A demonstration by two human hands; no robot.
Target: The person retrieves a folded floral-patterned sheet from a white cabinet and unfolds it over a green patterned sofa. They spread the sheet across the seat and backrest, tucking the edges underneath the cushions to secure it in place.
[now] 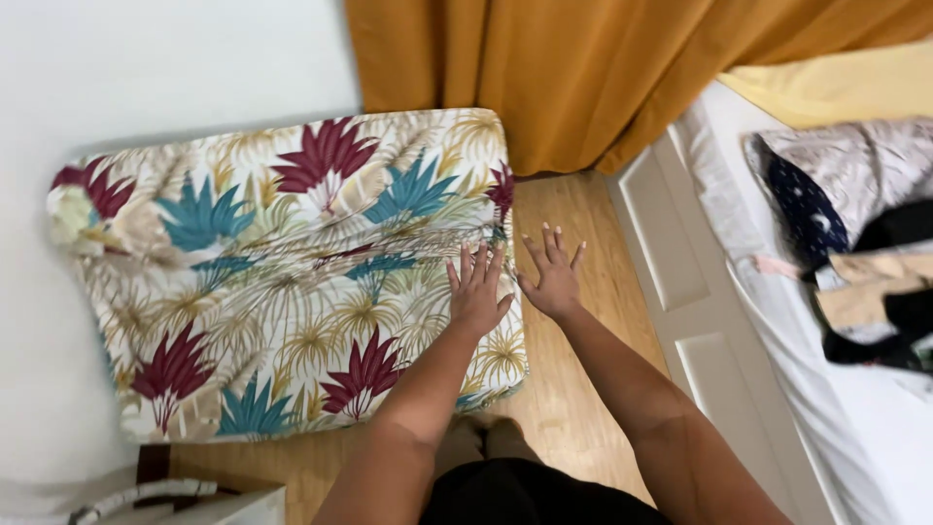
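Both my forearms reach out: left hand (477,292) lies flat, fingers spread, on the floral cushion (282,272); right hand (552,275) hovers open, gripping nothing.

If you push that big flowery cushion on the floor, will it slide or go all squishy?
The flowery cushion would probably squish first: its rounded edges and creased cover look soft where the left hand lies flat on it. It might then slide, since the wooden floor looks smooth. Being wide and flat, it seems unlikely to roll or tip. The right hand hovers beside it.
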